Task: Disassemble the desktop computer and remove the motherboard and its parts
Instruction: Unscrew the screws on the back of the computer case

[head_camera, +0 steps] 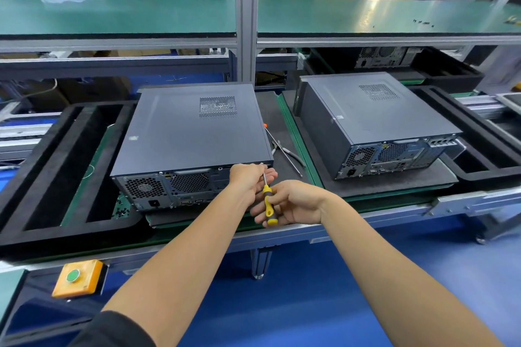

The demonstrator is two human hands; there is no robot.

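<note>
**Side panel screw time, case still fully closed**

Closest to the camera are the two bare forearms reaching in over the blue floor, with an orange box carrying a green push button [75, 277] at the near left of the bench. The right hand [293, 204] is wrapped around the yellow-and-black handle of a screwdriver [267, 200], and the left hand [249, 177] pinches the metal shaft up near the tip, steering it toward the top right corner of the rear panel on the desktop computer [191, 132]. That tower lies on its side on a black foam pad, rear panel facing the person, lid still on, so the motherboard hasn't even been reached yet. I'd call this the very first step.

What could go wrong: the tip looks like it's going in at an angle, so it could cam out and chew the screw head, or skid off and jab the left fingers sitting right next to it. The freed screw could also drop down between the case and the foam.

A second tower [375, 121] sits well apart to the right, and pliers [287, 151] lie between them beside another long tool with an orange end.

Labels: there's a small sticker on each lid and print on the cardboard boxes behind, but none of it is readable. No brand I can make out.
</note>
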